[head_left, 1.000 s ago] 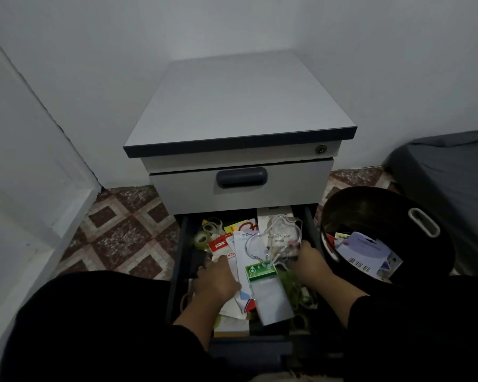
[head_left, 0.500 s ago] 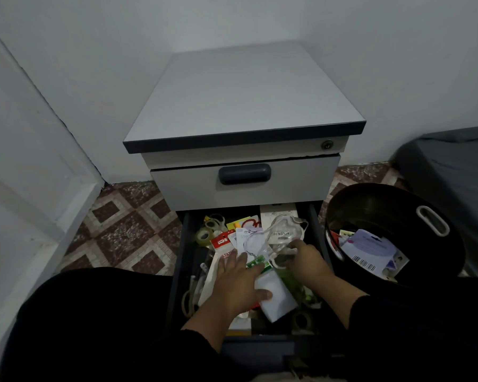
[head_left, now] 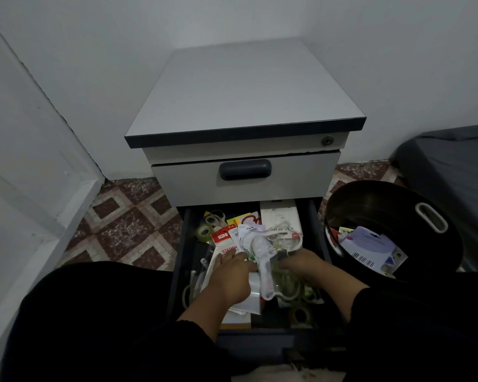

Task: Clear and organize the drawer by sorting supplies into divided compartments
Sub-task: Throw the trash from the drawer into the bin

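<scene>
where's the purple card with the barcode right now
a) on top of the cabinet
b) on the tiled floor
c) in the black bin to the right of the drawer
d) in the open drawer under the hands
c: the purple card with the barcode lies inside the black bin, which stands right of the open drawer.

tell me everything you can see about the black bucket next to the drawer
The black bucket stands upright on the tiled floor, right of the open drawer and close beside the cabinet. It is round, dark and looks like plastic, with a pale oval handle cut-out in its far-right wall. Inside, on the near side, lie a few items: a pale lilac card pack with a barcode on top and some red and white scraps at its left. Neither hand touches it.
</scene>
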Demonstrator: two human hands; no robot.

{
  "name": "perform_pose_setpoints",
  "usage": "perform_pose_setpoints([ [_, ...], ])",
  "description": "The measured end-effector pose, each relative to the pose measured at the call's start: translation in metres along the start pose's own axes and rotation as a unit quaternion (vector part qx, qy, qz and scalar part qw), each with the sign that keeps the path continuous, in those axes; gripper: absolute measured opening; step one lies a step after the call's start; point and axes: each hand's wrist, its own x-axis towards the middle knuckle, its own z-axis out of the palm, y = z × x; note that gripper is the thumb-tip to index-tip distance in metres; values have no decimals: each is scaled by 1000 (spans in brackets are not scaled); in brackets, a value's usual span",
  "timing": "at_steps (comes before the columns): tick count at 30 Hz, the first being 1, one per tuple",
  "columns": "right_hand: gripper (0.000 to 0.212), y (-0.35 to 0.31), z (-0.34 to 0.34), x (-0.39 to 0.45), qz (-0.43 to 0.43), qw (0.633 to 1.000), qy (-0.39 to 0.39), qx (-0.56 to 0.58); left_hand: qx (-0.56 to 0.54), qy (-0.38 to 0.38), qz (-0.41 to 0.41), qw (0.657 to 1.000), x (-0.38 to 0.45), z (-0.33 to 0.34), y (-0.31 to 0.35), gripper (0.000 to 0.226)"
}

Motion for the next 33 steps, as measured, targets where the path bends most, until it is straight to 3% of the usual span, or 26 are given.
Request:
perform_pose_setpoints([
  [1, 87, 0, 0, 1, -4, 1000, 4, 8, -1, -4, 6, 1000, 0, -1, 0, 64],
  [4, 52, 1, -3, 1, -7, 999, 34, 36, 1, -16, 23, 1000, -2, -3, 0, 63],
  [6, 43, 4, -4, 5, -10, 996, 52, 66, 3, -12, 32, 999, -4, -5, 0, 62],
  [12, 56, 2, -4, 11, 17, 995, 60, 78, -18, -8, 61, 998, -4, -4, 1, 58],
  [14, 51, 1, -4, 14, 14, 997, 50, 56, -30, -12, 58, 998, -3, -5, 0, 55],
  [20, 34, -5, -11, 6, 2, 994, 84, -64, -41, 24, 9, 999, -1, -9, -3, 39],
  [25, 29, 0, 0, 4, -11, 979, 38, -202, -23, 35, -35, 999, -1, -14, -1, 36],
  [29, 35, 3, 2, 0, -20, 972, 61, -226, -38, 47, -65, 996, -2, -8, -4, 32],
  [33, 28, 0, -2, -2, -25, 973, 57, -220, -50, 86, -127, 987, 0, -4, -7, 48],
])
